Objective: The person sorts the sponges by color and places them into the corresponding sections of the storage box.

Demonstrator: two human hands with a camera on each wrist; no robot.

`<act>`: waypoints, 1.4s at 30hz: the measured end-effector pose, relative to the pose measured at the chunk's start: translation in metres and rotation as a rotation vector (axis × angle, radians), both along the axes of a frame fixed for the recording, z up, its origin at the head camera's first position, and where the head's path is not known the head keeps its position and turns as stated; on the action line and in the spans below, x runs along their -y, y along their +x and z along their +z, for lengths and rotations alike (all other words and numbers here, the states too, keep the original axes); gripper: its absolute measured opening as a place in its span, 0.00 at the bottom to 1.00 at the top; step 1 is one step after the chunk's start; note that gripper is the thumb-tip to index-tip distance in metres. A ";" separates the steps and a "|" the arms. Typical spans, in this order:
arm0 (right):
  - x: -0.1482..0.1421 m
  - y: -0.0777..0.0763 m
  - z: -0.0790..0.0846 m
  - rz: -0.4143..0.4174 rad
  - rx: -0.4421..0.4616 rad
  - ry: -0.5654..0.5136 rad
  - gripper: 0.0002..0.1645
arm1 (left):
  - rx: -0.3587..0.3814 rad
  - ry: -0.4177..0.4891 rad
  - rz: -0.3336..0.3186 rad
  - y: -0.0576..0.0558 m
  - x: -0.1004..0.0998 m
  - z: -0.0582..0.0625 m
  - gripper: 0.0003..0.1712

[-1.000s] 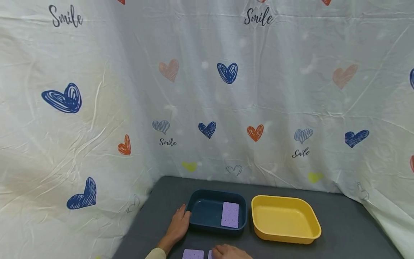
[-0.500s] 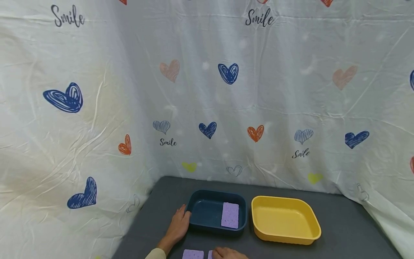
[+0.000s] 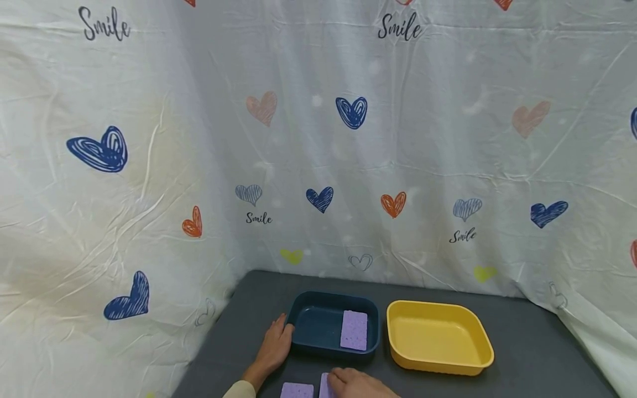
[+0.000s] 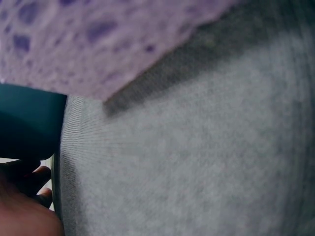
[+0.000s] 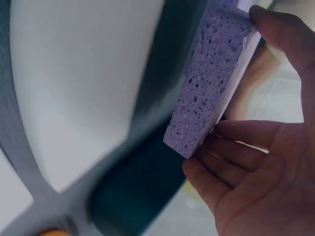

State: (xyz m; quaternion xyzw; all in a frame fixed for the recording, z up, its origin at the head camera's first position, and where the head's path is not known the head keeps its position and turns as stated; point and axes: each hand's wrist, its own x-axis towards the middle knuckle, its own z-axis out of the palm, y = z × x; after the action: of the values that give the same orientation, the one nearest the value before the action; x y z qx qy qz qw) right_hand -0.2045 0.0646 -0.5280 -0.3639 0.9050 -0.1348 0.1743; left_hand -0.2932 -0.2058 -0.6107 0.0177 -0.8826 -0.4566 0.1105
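My left hand (image 3: pixel 275 344) rests against the left side of a dark blue tub (image 3: pixel 314 326), fingers along its outer wall. In the left wrist view my hand (image 4: pixel 24 206) shows beside the tub's dark wall (image 4: pixel 29 118). Inside the tub, at its right end, lies a purple sponge (image 3: pixel 354 330). In front of it, my right hand (image 3: pixel 363 384) holds another purple sponge (image 3: pixel 325 385). The right wrist view shows this sponge (image 5: pixel 206 83) pinched between thumb and fingers. A third purple sponge (image 3: pixel 297 391) lies left of it, partly cut off by the frame's bottom edge.
To the right of the blue tub stands a yellow tub (image 3: pixel 438 334), with a narrow gap between them. Both are on a dark grey table (image 3: pixel 537 342). Behind it hangs a white curtain (image 3: pixel 428 149) printed with hearts.
My right hand and its sponge have shifted slightly forward, so more of the sponge shows. The left hand, both tubs and the other sponges stay put.
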 end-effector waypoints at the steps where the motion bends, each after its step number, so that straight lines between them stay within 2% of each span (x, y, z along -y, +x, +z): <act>1: -0.002 0.000 0.004 0.007 -0.002 -0.004 0.40 | 0.011 -0.003 -0.004 -0.001 0.001 -0.001 0.39; 6: -0.009 -0.002 0.022 0.057 -0.055 -0.029 0.46 | 0.041 -0.005 -0.015 0.002 0.001 0.006 0.37; 12: -0.010 -0.005 0.040 0.062 -0.088 -0.025 0.50 | 0.039 0.012 -0.015 0.009 -0.003 0.017 0.36; 17: -0.011 -0.006 0.053 0.036 -0.109 -0.012 0.56 | 0.010 -0.018 -0.013 0.006 -0.002 0.010 0.38; 22: -0.012 -0.009 0.064 0.033 -0.182 -0.030 0.59 | -0.019 -0.004 -0.034 0.001 0.002 0.001 0.39; 24: -0.012 -0.010 0.069 0.039 -0.231 -0.037 0.59 | -0.008 0.004 -0.028 -0.003 0.003 -0.005 0.39; 27: -0.013 -0.013 0.075 0.034 -0.278 -0.039 0.58 | 0.017 -0.029 -0.018 -0.010 0.006 -0.014 0.38; 30: -0.013 -0.017 0.079 0.026 -0.307 -0.040 0.59 | 0.045 -0.022 -0.008 -0.008 0.005 -0.011 0.37; 36: -0.010 -0.027 0.085 0.004 -0.336 -0.026 0.59 | 0.032 0.018 -0.017 0.006 -0.002 0.011 0.37; 39: -0.009 -0.032 0.087 -0.019 -0.338 -0.010 0.59 | 0.021 0.013 -0.019 0.007 -0.002 0.014 0.37; 42: -0.008 -0.039 0.088 -0.036 -0.353 -0.004 0.59 | 0.013 -0.016 -0.020 0.002 0.001 0.005 0.38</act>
State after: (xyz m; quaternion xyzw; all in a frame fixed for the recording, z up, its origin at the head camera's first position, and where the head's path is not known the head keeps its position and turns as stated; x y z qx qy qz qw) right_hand -0.2434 0.0725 -0.4401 -0.3661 0.9276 -0.0734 0.0094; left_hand -0.2916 -0.2065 -0.6056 0.0108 -0.8870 -0.4505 0.1006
